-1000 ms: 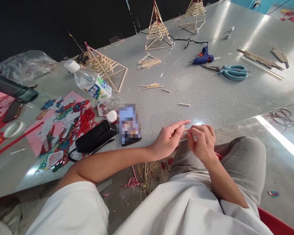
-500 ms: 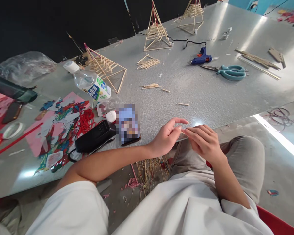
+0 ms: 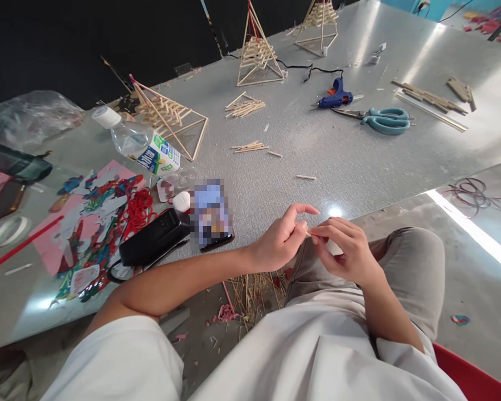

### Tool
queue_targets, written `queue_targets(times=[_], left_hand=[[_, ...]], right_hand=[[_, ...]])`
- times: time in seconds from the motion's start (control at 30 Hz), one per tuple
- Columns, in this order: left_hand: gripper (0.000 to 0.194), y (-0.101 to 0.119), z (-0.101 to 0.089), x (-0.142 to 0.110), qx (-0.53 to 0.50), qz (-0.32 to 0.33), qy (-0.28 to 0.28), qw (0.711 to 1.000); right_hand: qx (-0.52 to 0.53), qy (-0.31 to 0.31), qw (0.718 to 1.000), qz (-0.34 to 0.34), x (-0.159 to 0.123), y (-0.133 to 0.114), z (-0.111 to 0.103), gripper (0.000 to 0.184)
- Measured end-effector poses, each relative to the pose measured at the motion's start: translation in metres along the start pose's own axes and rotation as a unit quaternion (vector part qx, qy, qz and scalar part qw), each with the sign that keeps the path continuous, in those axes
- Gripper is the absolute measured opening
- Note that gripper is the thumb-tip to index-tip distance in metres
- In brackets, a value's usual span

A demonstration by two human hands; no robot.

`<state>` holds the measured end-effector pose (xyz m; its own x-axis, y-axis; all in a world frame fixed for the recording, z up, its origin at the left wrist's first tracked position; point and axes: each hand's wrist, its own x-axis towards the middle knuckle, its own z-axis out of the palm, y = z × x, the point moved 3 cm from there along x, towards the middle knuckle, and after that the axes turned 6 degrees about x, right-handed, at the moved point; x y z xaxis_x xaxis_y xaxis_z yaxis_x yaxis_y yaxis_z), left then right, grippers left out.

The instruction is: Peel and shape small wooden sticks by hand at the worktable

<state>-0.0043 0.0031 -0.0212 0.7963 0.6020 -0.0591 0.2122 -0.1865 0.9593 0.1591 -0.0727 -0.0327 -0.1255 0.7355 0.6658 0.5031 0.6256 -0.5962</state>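
L hand (image 3: 275, 244): part-closed, thumb pinching one end of stick (image 3: 308, 234); index raised, curved, clear of thumb.
R hand (image 3: 345, 248): thumb & fingertips closed on stick's other end; gap open behind them. Stick sits betw. the two hands, over near edge of table (image 3: 350, 161), mostly hidden by fingers.

Nearest: loose stick (image 3: 306, 177), 1 pc., on table just beyond hands. Phone (image 3: 212, 220), screen blurred, just past L forearm; black case (image 3: 150, 239) & white case (image 3: 181, 201) beside it.

Mid: small pile (image 3: 250, 146) & larger pile (image 3: 245, 106) of sticks. Bottle (image 3: 158, 153), part-hiding L pyramid (image 3: 169, 117). Red cord (image 3: 138, 211) on coloured scraps (image 3: 92, 234), far L.

Outer: ctr. pyramid (image 3: 258, 54), rear pyramid (image 3: 320, 22); blue glue gun (image 3: 336, 96), scissors (image 3: 386, 121) beside it; wood strips (image 3: 430, 97), R. Floor: heap of sticks (image 3: 254, 289), below table edge.

Vs. 0.5 s ago: R thumb, then tucked under flat fingers, now shows apart at its base; table items unmoved, view shifted slightly.
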Motion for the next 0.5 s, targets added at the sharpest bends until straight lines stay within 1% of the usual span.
queue_targets(times=[0.17, 0.27, 0.33, 0.43, 0.47, 0.5], left_hand=[[0.034, 0.001, 0.0, -0.002, -0.003, 0.039, -0.021, 0.999], [0.037, -0.002, 0.001, -0.003, -0.023, 0.054, -0.039, 0.998], [0.042, -0.004, 0.003, -0.003, -0.045, 0.075, -0.047, 0.995], [0.046, -0.006, 0.005, -0.003, -0.089, 0.104, -0.041, 0.99], [0.046, -0.006, 0.006, -0.003, -0.104, 0.109, -0.037, 0.988], [0.045, -0.005, 0.006, -0.002, -0.117, 0.112, -0.035, 0.986]], right_hand=[[0.11, -0.007, 0.993, 0.049, -0.001, 0.001, 0.0, 0.016], [0.181, -0.019, 0.978, 0.099, -0.002, 0.002, 0.0, 0.012], [0.267, -0.034, 0.951, 0.152, -0.002, 0.004, 0.003, 0.016], [0.399, -0.053, 0.886, 0.231, -0.004, 0.006, 0.014, 0.025], [0.422, -0.053, 0.871, 0.247, -0.004, 0.007, 0.017, 0.028], [0.424, -0.046, 0.868, 0.254, -0.005, 0.008, 0.018, 0.031]])
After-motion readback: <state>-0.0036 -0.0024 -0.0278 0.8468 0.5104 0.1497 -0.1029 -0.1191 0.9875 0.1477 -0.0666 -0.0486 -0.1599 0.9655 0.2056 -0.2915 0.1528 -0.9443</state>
